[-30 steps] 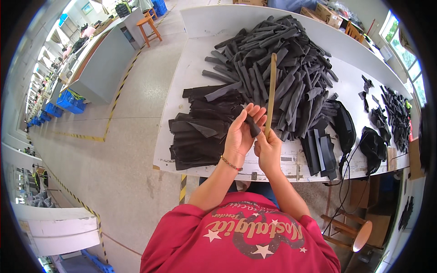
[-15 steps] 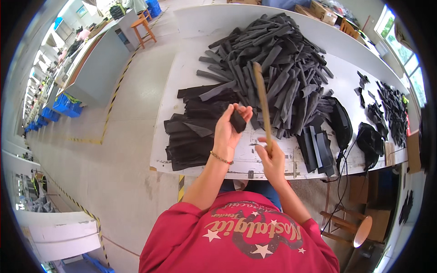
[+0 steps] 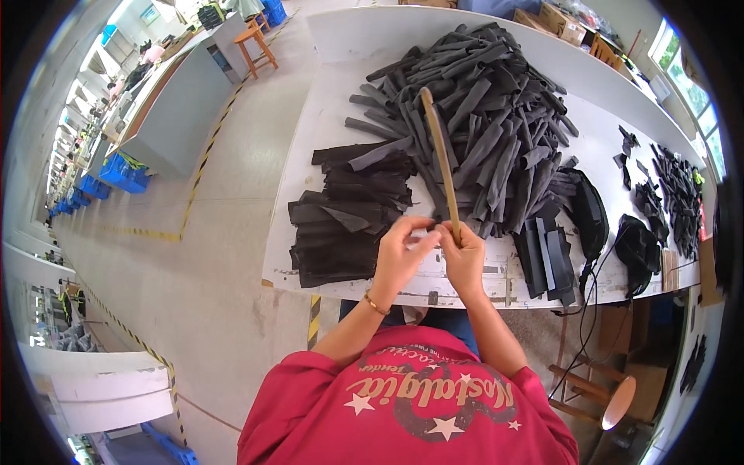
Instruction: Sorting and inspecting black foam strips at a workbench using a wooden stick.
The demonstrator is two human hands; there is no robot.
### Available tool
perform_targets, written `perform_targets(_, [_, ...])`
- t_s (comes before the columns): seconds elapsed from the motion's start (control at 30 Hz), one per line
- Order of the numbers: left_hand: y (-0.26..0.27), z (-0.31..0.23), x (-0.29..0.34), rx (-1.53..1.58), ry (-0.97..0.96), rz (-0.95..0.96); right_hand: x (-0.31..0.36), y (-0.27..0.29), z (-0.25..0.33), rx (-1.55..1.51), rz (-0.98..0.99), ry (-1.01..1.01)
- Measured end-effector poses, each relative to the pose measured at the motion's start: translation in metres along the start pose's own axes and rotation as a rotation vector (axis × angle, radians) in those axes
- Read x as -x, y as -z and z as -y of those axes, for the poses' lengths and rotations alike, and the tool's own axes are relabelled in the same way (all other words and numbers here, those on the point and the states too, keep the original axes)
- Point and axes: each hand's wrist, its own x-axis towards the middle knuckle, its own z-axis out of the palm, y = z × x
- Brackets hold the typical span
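Observation:
My right hand (image 3: 465, 260) is closed around the lower end of a long, thin wooden stick (image 3: 439, 147), which points away from me over the table. Close beside it, my left hand (image 3: 403, 256) pinches a small piece of black fabric (image 3: 435, 222), mostly hidden by the fingers, near the stick's lower end. Left of my hands lie stacks of flat black fabric pieces (image 3: 333, 248). Beyond the stick rises a big heap of dark grey fabric tubes (image 3: 473, 116). Some flat dark strips (image 3: 546, 260) lie to the right of my right hand.
The white table (image 3: 310, 108) has a raised board (image 3: 372, 31) along its far side. Black bags (image 3: 587, 213), a cable and more dark pieces (image 3: 680, 198) are on its right. A wooden stool (image 3: 618, 403) stands at lower right; yellow-black tape marks the floor.
My left hand has turned over from palm up and moved in against my right hand, taking the black fabric to the stick. The stick remains in my right hand, tilted slightly more leftward.

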Motion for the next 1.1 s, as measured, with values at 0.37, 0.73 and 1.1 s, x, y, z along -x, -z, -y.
perform_targets(0.37, [-0.014,0.023,-0.002,-0.196,-0.029,-0.233,0.008,-0.004,-0.020,-0.879,0.174,-0.406])
perform_targets(0.73, [-0.017,0.009,0.003,0.816,0.459,-0.088,-0.004,0.002,-0.023,-0.739,0.165,-0.355])
perform_targets(1.1, [-0.005,0.007,0.014,0.321,0.314,0.073,-0.008,0.004,-0.023,-0.742,0.227,-0.493])
